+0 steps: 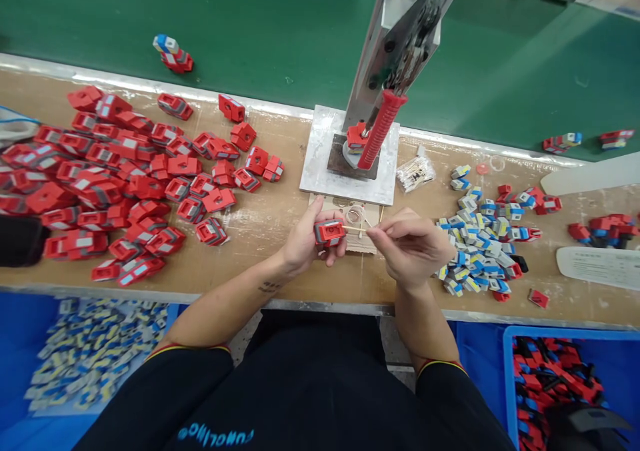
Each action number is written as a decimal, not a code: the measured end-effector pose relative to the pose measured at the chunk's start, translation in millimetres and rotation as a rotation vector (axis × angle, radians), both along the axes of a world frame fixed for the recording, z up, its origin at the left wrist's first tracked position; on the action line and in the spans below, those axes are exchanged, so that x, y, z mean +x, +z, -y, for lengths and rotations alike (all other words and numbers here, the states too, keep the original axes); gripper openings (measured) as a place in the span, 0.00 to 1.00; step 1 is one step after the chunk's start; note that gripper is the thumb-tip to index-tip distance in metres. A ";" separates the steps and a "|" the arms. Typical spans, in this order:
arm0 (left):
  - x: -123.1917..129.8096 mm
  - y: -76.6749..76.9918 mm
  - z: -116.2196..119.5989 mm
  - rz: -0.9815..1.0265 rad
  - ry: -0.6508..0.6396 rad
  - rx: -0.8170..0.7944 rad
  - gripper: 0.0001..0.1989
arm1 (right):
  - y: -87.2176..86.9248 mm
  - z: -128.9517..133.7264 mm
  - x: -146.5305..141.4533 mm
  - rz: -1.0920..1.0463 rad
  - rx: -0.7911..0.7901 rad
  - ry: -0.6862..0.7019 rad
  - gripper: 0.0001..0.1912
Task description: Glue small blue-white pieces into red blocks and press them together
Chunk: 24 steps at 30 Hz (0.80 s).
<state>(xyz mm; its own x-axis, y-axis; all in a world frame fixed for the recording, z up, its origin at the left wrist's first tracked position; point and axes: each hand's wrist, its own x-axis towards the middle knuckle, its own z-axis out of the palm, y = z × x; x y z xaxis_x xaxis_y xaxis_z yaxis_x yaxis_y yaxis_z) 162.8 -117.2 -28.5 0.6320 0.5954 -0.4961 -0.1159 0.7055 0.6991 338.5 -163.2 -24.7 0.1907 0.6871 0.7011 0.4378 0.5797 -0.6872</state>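
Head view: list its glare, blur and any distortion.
Head view: pale glare streaks the green surface, upper right; head view: glossy highlights on the brown tabletop; head view: small parts, lower left, look soft; head view: the press leans, perhaps lens distortion.

The brown surface (260, 264) supports: a heap of red parts (100, 183), left of the fingers (400, 226); a metal base plate (315, 171), beyond them; cardboard (364, 242), beneath them; a packet of swabs (416, 173), beyond and right; white-and-blue parts (473, 238), directly right.

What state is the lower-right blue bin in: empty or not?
Not empty: red parts lie inside the blue bin; how full, cannot tell.
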 end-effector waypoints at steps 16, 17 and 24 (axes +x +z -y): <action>-5.9 1.6 -20.7 0.045 0.293 -0.071 0.30 | -43.3 -30.5 28.1 0.435 -0.406 -0.001 0.12; -6.2 2.7 -20.7 0.052 0.294 -0.077 0.30 | -42.6 -30.8 29.6 0.428 -0.404 -0.004 0.12; -4.5 0.6 -20.5 0.040 0.223 -0.092 0.34 | -24.0 -24.6 27.1 0.161 -0.332 -0.033 0.14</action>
<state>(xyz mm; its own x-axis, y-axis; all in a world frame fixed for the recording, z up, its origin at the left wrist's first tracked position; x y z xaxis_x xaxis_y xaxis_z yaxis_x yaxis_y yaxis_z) 158.3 -96.8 -27.9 0.5097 0.6763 -0.5318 -0.3024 0.7195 0.6252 365.6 -138.7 -48.7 0.1219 0.8774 0.4639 0.5705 0.3206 -0.7562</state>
